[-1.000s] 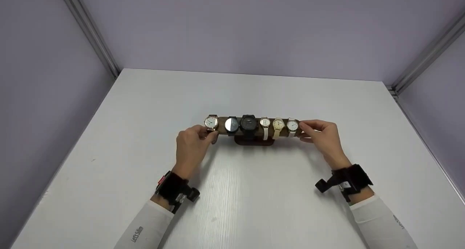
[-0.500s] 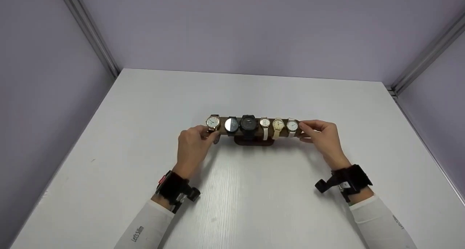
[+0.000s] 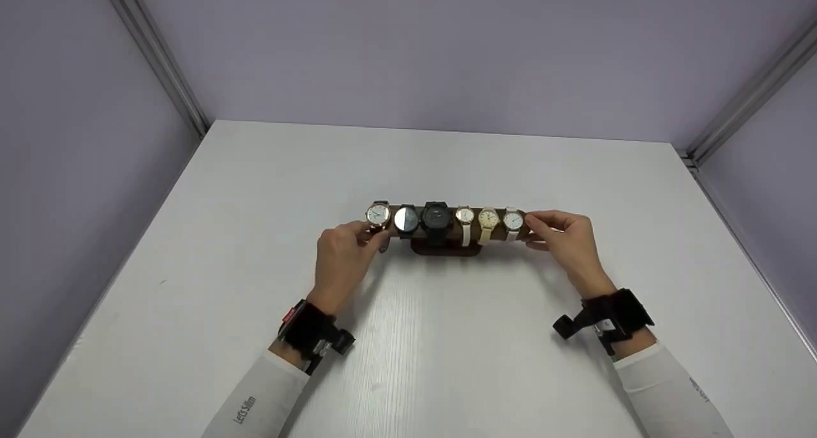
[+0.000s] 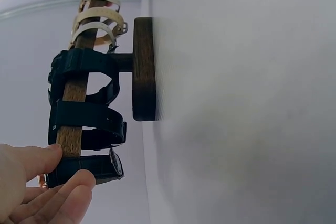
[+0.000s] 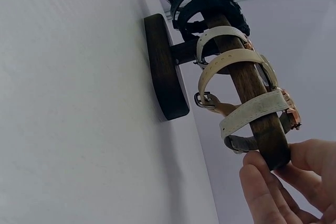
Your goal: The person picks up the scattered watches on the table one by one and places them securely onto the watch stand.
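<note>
A dark wooden watch stand [image 3: 446, 249] stands mid-table, and its crossbar [image 4: 76, 90] carries several watches. My left hand [image 3: 373, 234] pinches the leftmost watch [image 3: 378, 214], which has a rose-gold case, a white face and a dark strap [image 4: 86, 167], at the bar's left end. My right hand [image 3: 536, 230] pinches the bar's right end [image 5: 275, 150], just past the white-strapped watch [image 5: 252, 111]. The round base [image 5: 164, 66] rests flat on the table. Between the two end watches sit two black watches [image 3: 436, 218] and two pale-strapped ones [image 3: 488, 219].
The white table [image 3: 447, 348] is walled in by lilac panels on three sides, with metal rails in the back corners. A black camera strap sits on each wrist [image 3: 309, 329].
My left hand has slid the leftmost watch a little to the right along the bar, closer to the black-strapped one. The right hand and the stand have stayed put.
</note>
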